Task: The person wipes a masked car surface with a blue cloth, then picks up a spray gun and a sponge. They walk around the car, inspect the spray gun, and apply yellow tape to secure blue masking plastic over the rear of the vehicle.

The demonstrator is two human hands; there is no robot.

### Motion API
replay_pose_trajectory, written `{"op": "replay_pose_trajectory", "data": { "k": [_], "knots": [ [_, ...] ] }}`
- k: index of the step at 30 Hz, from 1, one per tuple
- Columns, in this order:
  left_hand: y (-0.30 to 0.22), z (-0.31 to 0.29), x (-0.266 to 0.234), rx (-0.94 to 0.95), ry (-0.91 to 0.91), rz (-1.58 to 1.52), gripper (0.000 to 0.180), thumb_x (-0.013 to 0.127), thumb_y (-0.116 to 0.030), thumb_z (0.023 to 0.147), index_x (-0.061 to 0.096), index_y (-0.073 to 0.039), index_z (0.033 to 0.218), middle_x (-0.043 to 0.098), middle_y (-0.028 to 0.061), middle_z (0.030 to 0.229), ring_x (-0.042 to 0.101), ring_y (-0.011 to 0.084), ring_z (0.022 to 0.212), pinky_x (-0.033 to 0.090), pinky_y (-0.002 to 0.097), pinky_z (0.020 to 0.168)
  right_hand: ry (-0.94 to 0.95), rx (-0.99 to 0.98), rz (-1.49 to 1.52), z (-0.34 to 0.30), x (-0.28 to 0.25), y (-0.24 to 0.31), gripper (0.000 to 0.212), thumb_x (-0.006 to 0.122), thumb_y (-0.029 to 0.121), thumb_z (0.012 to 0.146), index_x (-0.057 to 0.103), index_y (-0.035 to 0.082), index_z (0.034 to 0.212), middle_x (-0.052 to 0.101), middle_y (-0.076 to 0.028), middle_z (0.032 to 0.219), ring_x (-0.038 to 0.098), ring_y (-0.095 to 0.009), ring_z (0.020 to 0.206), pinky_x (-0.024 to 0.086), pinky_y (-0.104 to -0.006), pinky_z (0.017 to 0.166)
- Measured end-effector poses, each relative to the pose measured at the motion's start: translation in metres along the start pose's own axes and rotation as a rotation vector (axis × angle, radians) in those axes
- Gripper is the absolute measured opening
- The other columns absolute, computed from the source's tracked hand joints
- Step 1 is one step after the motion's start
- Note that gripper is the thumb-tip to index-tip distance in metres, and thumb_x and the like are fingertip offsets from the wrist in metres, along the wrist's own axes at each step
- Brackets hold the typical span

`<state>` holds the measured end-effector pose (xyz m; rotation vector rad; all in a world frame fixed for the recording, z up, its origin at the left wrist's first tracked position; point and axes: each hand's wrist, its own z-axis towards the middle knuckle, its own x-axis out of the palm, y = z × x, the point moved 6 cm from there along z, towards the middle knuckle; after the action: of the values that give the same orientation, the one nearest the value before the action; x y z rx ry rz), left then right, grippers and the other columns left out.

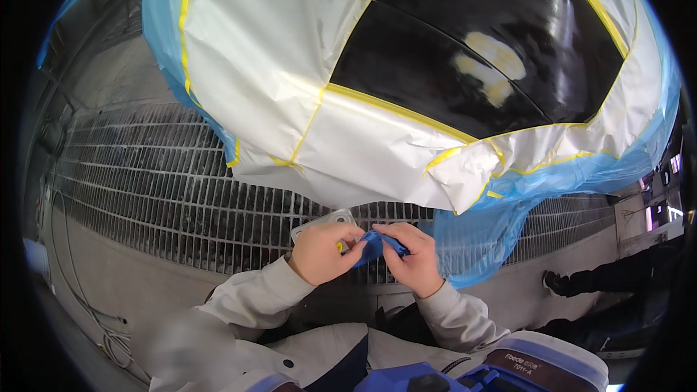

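Note:
In front of my body, both hands are pinching a small crumpled blue piece of thin, glossy material, which stretches between their fingertips. My left hand grips its left side, with a bit of yellow showing by the fingers. My right hand is closed on the other side, where a darker blue end pokes out under the fingers. Just behind my left hand is a pale, see-through, flat-edged thing, partly covered by that hand. I cannot tell its kind or whether the hand touches it.
Ahead stands a vehicle covered in white masking sheet, blue film and yellow tape. Its exposed black panel has pale sanded patches. A floor grating lies below. Hoses run at left; a person's leg shows at right.

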<state>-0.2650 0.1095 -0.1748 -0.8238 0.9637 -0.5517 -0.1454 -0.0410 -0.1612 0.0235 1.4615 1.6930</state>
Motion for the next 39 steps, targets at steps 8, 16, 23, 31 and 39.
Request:
{"op": "replay_pose_trajectory", "data": {
  "k": [8,16,23,31,39],
  "knots": [
    [0.002,0.000,-0.005,0.050,-0.014,-0.149,0.026,0.089,-0.019,0.087,0.078,-0.008,0.108,0.078,0.0097,0.098,0.076,0.0266,0.088,0.059,0.0361,0.074,0.040,0.225,0.106,-0.005,0.005,-0.015,0.017,0.089,0.013,0.088,0.079,0.000,0.092,0.075,-0.014,0.079,0.068,-0.019,0.065,0.054,-0.0303,0.063],
    [0.009,-0.001,0.008,-0.121,0.162,-0.213,0.018,0.088,-0.014,0.088,0.077,-0.004,0.098,0.078,0.0103,0.089,0.075,0.0249,0.078,0.057,0.0346,0.070,0.031,0.346,0.301,-0.006,-0.001,-0.028,0.019,0.088,0.008,0.091,0.070,0.002,0.089,0.065,0.003,0.077,0.056,-0.004,0.073,0.046,-0.0244,0.066],
    [0.011,-0.003,0.023,-0.091,0.237,-0.311,0.024,0.086,-0.011,0.091,0.073,-0.003,0.109,0.078,0.0092,0.092,0.073,0.0194,0.076,0.057,0.0301,0.071,0.110,0.516,0.698,-0.013,0.001,-0.030,0.024,0.086,0.012,0.094,0.071,0.004,0.111,0.070,0.001,0.098,0.063,-0.006,0.088,0.052,-0.0259,0.078],
    [0.000,0.001,0.017,-0.054,-0.017,-0.379,0.018,0.085,-0.003,0.091,0.072,-0.003,0.102,0.067,0.0001,0.091,0.055,0.0055,0.071,0.043,0.0240,0.064,0.151,0.591,0.734,-0.018,-0.008,-0.023,0.020,0.085,0.014,0.096,0.081,0.001,0.110,0.078,-0.001,0.093,0.068,-0.007,0.083,0.056,-0.0254,0.073],
    [0.011,-0.005,0.031,-0.199,0.318,-0.468,0.014,0.087,-0.008,0.092,0.076,-0.001,0.096,0.071,-0.0004,0.082,0.058,0.0030,0.069,0.044,0.0229,0.059,0.191,0.543,0.677,-0.019,-0.009,-0.025,0.025,0.085,0.012,0.096,0.076,0.000,0.117,0.077,-0.001,0.105,0.068,-0.006,0.093,0.056,-0.0251,0.080]
  ]
}}
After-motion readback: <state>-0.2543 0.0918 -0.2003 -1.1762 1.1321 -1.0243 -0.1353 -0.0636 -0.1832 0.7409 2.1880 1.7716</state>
